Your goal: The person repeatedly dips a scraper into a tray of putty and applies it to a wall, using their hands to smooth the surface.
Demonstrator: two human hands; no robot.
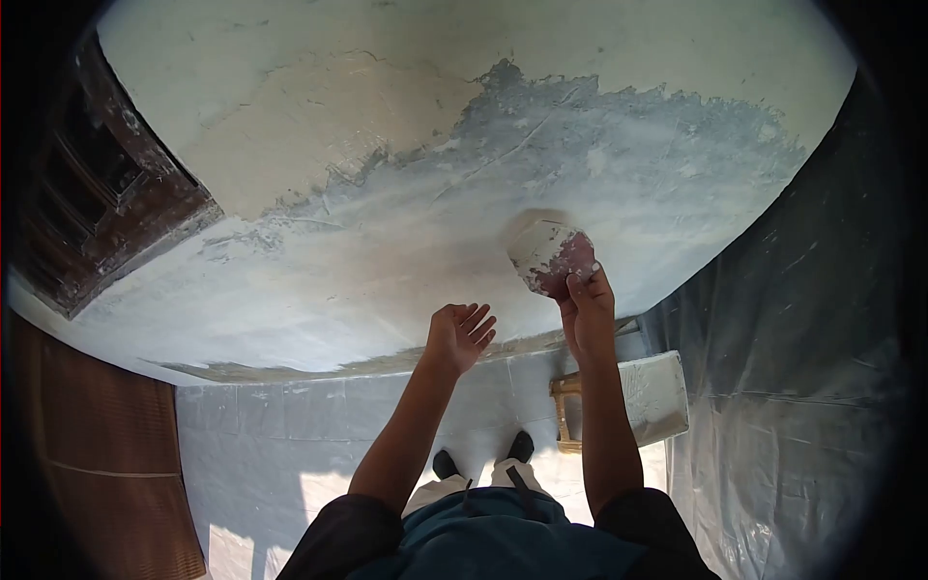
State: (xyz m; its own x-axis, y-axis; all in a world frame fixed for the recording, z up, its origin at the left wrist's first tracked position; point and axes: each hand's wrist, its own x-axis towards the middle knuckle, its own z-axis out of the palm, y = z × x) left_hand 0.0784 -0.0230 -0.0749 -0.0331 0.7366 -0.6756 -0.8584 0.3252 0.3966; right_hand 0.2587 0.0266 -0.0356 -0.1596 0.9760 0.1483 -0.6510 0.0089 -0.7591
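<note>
My right hand (586,304) pinches a flat, reddish-brown piece (553,259) by its lower right edge, thumb on the near face. White plaster crusts much of that face, and its kind cannot be made out. Behind it rises the wall (387,280), with smooth white below and a ragged grey patch (599,145) across the upper part. To the left, my left hand (462,335) is held up in front of the wall's lower part, fingers outstretched and nothing in it.
A low wooden-framed stool or box (652,396) with a pale top stands on the floor by my right forearm. Grey plastic sheeting (783,425) hangs at the right. A dark wooden door or window frame (126,193) and a brown panel (106,435) are at the left.
</note>
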